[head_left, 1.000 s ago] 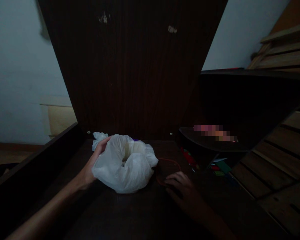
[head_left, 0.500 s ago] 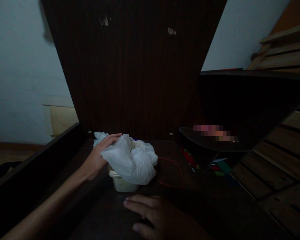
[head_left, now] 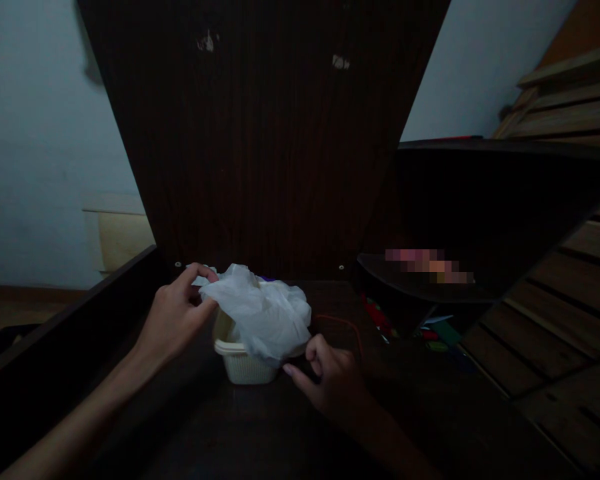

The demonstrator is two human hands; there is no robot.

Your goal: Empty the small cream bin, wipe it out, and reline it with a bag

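A crumpled white plastic bag lies over the top of a small cream plastic basket with ribbed sides. My left hand is at the bag's left end, thumb and forefinger closed on its edge. My right hand is at the bag's lower right edge, thumb stretched out and apart from the curled forefinger. It seems to touch the bag; no firm hold shows. The bag hides most of the basket's inside. A bit of purple shows behind the bag.
A thin reddish loop lies right of the basket on the dark wooden surface. A tall dark panel rises behind. At right stands a dark corner shelf with small colourful items below. A low side board runs along the left.
My left hand has drawn back and now pinches the bag's left edge. My right hand has moved up and right to the bag. The bag has flattened, baring more of the basket's left rim.
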